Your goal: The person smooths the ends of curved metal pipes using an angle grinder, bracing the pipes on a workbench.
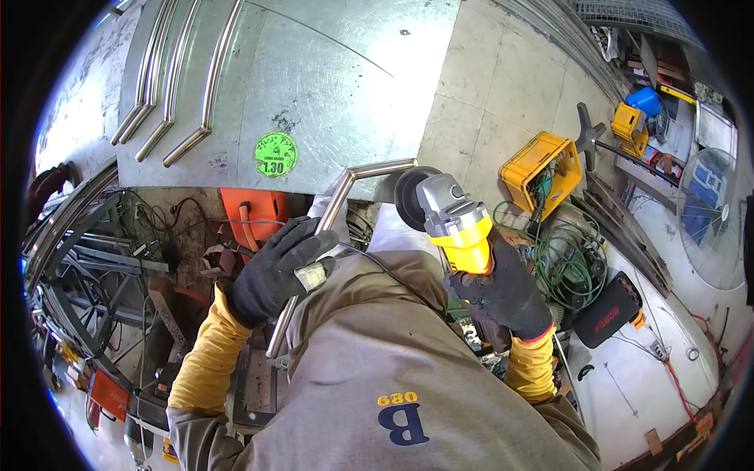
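Observation:
A shiny bent metal pipe (339,202) runs slantwise in front of my body, its upper arm reaching over the edge of the metal sheet. My left hand (275,263), in a dark glove, is closed around its straight length. A small pale block (311,275) shows beside the thumb of that glove. My right hand (510,294), also gloved, grips a yellow angle grinder (463,228) by its body. The grinder's dark disc (410,198) is right by the pipe's upper end and overlaps it in this view. A dark cord crosses my lap.
Several bent pipes (206,102) lie on the metal-topped table (330,86), near a round green sticker (276,155). To the right stand a yellow crate (514,161), a coiled green hose (569,259), a black case (607,310) and a fan (711,204). Metal frames (86,290) fill the left.

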Available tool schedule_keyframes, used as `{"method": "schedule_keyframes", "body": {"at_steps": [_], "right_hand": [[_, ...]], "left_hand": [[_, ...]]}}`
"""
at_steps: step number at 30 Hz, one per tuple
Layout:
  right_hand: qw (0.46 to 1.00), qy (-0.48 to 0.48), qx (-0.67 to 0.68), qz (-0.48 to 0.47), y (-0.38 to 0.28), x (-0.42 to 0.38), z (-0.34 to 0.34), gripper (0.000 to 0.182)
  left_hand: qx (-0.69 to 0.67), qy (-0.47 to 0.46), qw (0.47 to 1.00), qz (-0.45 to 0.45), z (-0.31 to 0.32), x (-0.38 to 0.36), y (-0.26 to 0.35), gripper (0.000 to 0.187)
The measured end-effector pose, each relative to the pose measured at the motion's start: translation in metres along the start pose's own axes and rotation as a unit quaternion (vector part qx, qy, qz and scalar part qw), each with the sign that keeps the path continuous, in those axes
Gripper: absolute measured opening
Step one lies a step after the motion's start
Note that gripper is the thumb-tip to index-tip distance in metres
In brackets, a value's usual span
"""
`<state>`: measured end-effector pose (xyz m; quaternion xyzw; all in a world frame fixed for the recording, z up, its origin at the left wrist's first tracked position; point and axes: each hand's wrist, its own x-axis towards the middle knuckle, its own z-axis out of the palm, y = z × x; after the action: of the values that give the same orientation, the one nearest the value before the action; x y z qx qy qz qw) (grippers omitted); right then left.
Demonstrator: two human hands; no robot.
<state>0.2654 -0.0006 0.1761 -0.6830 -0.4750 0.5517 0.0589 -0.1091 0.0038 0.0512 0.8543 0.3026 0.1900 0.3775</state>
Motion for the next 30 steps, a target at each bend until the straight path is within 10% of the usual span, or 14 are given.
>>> {"method": "schedule_keyframes", "body": {"at_steps": [30], "right_hand": [[0.997,-0.031,0.058,0.041,-0.001,0.008,-0.003,0.066]], "left_hand": [[-0.021,0.002,0.998,-0.061,-0.018,0.012,0.014,0.050]]}}
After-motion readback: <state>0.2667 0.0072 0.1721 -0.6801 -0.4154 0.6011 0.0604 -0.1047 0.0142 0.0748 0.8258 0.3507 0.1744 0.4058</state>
